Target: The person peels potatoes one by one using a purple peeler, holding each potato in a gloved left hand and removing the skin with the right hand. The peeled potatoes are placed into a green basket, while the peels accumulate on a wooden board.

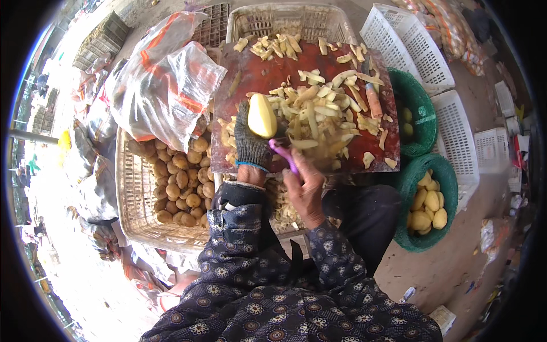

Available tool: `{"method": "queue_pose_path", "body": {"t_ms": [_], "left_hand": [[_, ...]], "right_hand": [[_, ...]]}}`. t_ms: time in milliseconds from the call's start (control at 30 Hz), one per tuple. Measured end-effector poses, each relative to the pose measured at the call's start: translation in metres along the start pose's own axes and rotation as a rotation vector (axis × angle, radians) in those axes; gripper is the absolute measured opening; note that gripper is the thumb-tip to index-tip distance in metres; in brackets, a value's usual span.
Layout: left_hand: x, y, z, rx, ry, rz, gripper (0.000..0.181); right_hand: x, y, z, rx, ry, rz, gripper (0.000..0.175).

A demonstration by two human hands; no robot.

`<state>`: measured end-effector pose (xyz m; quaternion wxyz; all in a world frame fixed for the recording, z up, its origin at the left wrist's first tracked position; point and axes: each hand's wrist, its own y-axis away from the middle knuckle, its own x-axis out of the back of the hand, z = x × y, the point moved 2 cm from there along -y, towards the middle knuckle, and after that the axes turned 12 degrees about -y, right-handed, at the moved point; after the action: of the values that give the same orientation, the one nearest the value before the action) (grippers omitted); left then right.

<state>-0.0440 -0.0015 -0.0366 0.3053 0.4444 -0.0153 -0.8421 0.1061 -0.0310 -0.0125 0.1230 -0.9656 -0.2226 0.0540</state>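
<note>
My left hand [251, 145], in a grey knitted glove with a blue cuff edge, grips a peeled, pale yellow potato [262, 115] above the red board. Bare-skinned, my right hand [305, 184] is closed around the purple handle of a peeler [285, 154]. The peeler's head is just below the potato; whether its blade touches cannot be told. A heap of potato peels [320, 111] covers the middle of the red board [273, 70]. Near the board's right edge lies a knife [373, 100] with an orange-brown handle.
Unpeeled potatoes [181, 179] fill part of a plastic crate [139, 209] at left, partly under a clear plastic bag [166, 81]. Green baskets [404, 233] at right hold peeled potatoes [428, 203]. White crates [459, 141] stand beyond them. Another crate [290, 10] stands behind the board.
</note>
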Motion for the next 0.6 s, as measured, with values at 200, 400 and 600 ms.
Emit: {"method": "queue_pose_path", "body": {"t_ms": [200, 400, 600], "left_hand": [[-0.001, -0.005, -0.002, -0.117, -0.223, -0.124, 0.033], [-0.011, -0.005, 0.000, 0.015, -0.053, 0.087, 0.043], [-0.012, 0.003, 0.007, -0.001, -0.099, 0.128, 0.042]], "right_hand": [[0.004, -0.083, -0.025, 0.035, 0.085, 0.001, 0.040], [-0.006, -0.088, -0.018, -0.073, -0.086, -0.046, 0.043], [-0.012, -0.088, 0.004, -0.003, -0.044, -0.041, 0.037]]}}
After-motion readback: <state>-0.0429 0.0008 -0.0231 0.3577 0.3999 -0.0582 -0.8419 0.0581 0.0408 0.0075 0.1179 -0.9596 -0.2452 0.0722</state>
